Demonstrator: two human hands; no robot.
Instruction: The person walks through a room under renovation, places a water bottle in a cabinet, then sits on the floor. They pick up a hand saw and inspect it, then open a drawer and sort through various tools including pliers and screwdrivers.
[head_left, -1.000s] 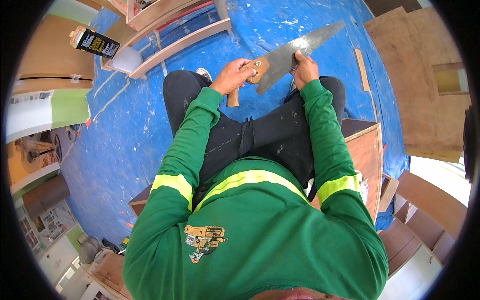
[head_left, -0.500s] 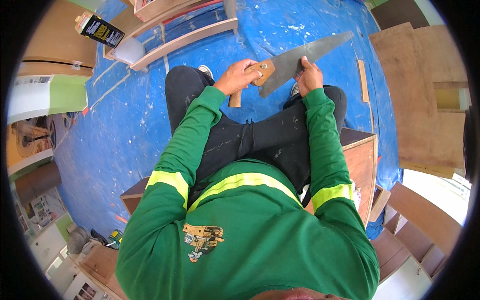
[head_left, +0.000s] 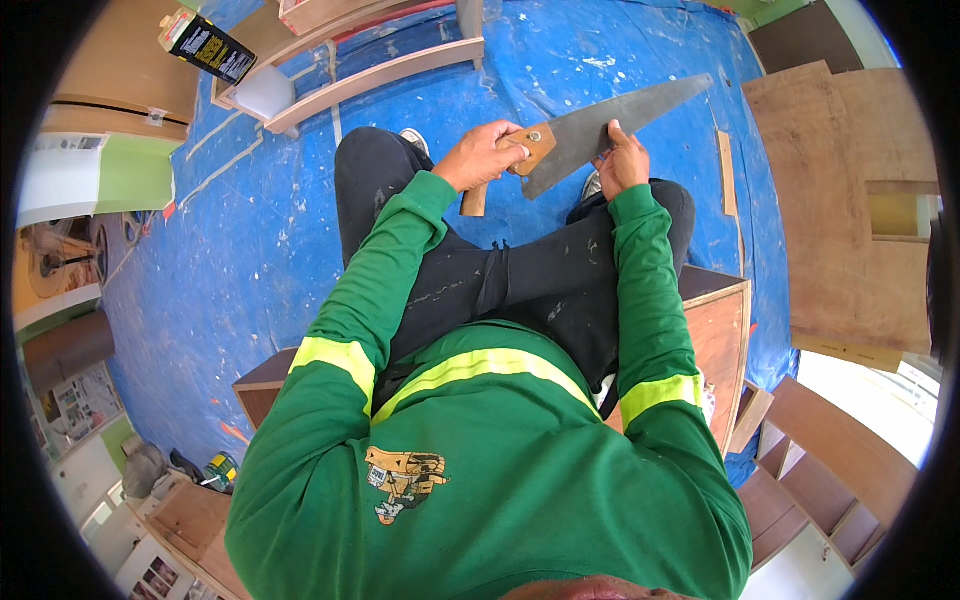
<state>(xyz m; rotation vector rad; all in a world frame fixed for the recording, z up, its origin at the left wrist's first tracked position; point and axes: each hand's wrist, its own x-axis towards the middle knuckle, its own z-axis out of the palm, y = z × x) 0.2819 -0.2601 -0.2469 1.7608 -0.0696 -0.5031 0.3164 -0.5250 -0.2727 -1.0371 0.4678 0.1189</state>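
A hand saw (head_left: 577, 138) with a wooden handle and a broad grey blade lies across both my hands above my knees. My left hand (head_left: 482, 157) is wrapped round the handle, part of which sticks out below the fingers. Further right, my right hand (head_left: 624, 160) pinches the blade near its middle, thumb on the upper face and fingers mostly underneath. The blade's tip points to the far right. Both arms are in green sleeves with yellow bands.
Blue sheeting (head_left: 260, 235) with pale spots covers the floor. A wooden frame (head_left: 375, 83) stands at the far left beside a black can (head_left: 208, 47). Plywood panels (head_left: 830, 160) lean at the right, near a thin wood strip (head_left: 725, 172). Under me is a wooden box (head_left: 715, 335).
The saw and both hands have shifted very slightly lower in the picture, as has the whole surrounding scene. My grip on the saw looks the same.
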